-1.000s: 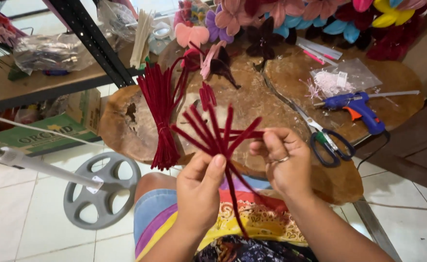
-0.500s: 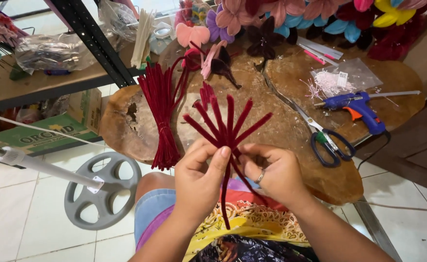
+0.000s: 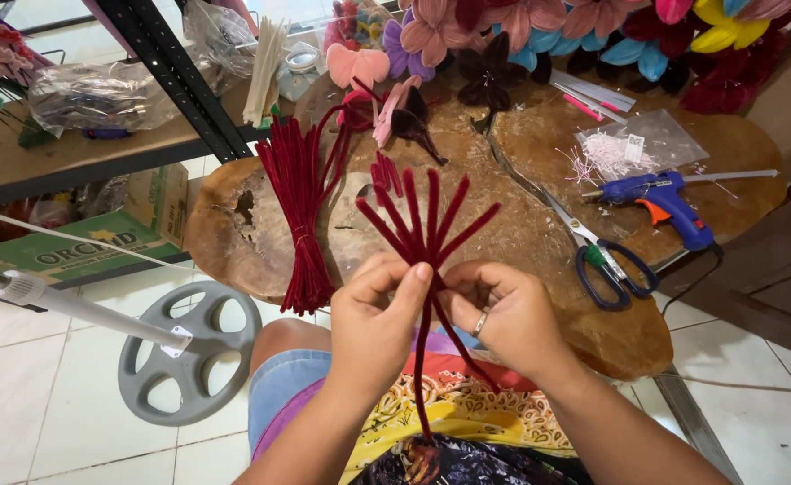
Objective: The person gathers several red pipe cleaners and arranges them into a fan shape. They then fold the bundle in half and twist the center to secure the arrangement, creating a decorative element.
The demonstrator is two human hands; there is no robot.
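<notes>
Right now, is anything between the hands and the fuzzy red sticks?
No. The left hand and the right hand both pinch the fuzzy red sticks directly, with nothing visible between fingers and sticks. The scissors lie off to the right on the wooden table.

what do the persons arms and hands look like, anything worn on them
Both forearms are bare, with no sleeves, gloves, watch or bracelets in view. The right hand wears one plain silver-coloured ring on a finger. The left hand shows no ring or other jewellery from this side. The fingernails are short, with no polish visible.
</notes>
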